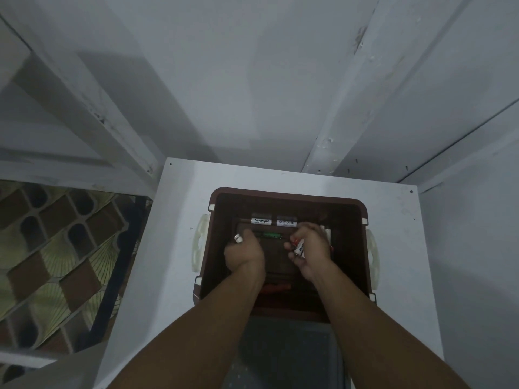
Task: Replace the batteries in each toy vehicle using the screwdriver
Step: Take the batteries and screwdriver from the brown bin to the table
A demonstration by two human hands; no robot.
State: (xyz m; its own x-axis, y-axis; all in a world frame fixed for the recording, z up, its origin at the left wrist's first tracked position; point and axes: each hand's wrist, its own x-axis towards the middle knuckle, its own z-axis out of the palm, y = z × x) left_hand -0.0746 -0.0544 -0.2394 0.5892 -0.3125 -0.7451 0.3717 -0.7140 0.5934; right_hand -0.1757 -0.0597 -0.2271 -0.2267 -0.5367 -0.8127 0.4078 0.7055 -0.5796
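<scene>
Both my hands reach down into a dark brown plastic bin (286,196) on a white table. My left hand (245,254) grips a small white battery whose end (238,238) sticks out at the top of the fist. My right hand (309,249) holds a red-and-white battery (300,247) in curled fingers. Two white batteries (261,221) lie side by side at the bin's far wall. A green battery (269,235) sits in a dark flat thing between my hands. An orange object (276,288) lies low in the bin. No screwdriver can be made out.
The bin has cream side handles (199,242) and stands on a white table (174,234) against grey walls. More white batteries (327,233) stand at the bin's right side. A patterned mat (56,248) covers the floor to the left.
</scene>
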